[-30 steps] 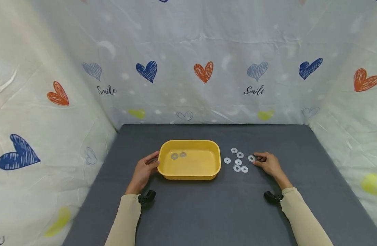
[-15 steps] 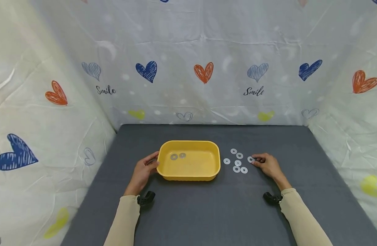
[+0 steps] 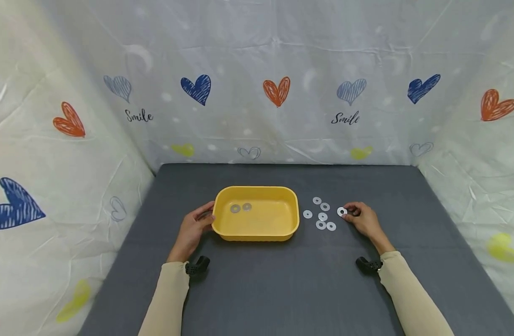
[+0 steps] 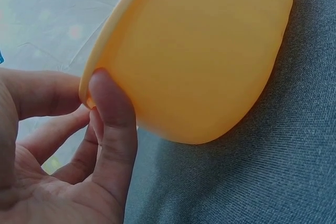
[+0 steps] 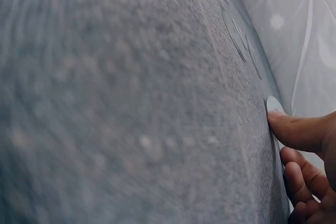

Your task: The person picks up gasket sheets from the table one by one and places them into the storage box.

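A yellow plastic tray (image 3: 257,237) sits on the grey cloth, with two flat metal washers (image 3: 235,208) lying inside at its left. My left hand (image 3: 191,232) grips the tray's left end; in the left wrist view the thumb (image 4: 113,114) presses the wall and the index finger lies on the outer side of the rim. Right of the tray, my right hand (image 3: 364,220) pinches a single washer (image 3: 339,208) between thumb and fingers. In the right wrist view this washer (image 5: 273,104) stands slightly tilted at the thumb tip, low over the cloth.
Several loose washers (image 3: 322,216) lie flat between the tray and my right hand. Grey cloth (image 3: 282,289) covers the table. White curtains (image 3: 240,51) printed with hearts rise behind it and at both sides.
The thumb and fingers of my right hand have closed in on the nearest washer, which now looks brighter and tilted. My left hand keeps its grip; the head view has shifted slightly.
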`<state>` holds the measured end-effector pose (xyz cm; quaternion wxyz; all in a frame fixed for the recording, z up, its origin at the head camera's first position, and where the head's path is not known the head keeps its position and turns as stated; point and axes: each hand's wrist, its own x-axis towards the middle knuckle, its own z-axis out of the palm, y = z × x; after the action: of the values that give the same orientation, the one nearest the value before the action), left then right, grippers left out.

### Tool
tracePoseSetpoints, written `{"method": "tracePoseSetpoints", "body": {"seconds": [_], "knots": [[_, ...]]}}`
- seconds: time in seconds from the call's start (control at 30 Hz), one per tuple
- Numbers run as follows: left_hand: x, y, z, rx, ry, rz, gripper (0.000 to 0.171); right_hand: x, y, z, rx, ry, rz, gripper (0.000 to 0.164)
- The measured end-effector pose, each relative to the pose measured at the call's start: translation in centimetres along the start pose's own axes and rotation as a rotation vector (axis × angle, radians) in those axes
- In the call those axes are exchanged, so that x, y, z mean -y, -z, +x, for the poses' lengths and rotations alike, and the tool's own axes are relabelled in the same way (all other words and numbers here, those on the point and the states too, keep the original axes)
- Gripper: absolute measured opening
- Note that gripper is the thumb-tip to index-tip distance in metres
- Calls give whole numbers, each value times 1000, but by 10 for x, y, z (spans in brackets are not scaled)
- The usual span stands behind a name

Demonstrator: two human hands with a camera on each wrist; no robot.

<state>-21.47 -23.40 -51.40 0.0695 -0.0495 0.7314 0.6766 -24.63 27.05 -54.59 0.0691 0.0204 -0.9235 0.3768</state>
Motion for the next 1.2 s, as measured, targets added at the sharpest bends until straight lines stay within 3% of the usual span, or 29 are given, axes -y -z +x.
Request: {"method": "tracePoseSetpoints", "body": {"seconds": [0.37, 0.93, 1.2], "knots": [[-3, -1, 2, -18, 5, 15, 53, 3, 6, 1, -38, -43, 100, 18], [-2, -2, 3, -15, 9, 20, 52, 23, 9, -9, -64, -246, 469, 23], [-2, -3, 1, -21, 10, 9, 51, 39, 8, -13, -94, -279, 545, 26]]}}
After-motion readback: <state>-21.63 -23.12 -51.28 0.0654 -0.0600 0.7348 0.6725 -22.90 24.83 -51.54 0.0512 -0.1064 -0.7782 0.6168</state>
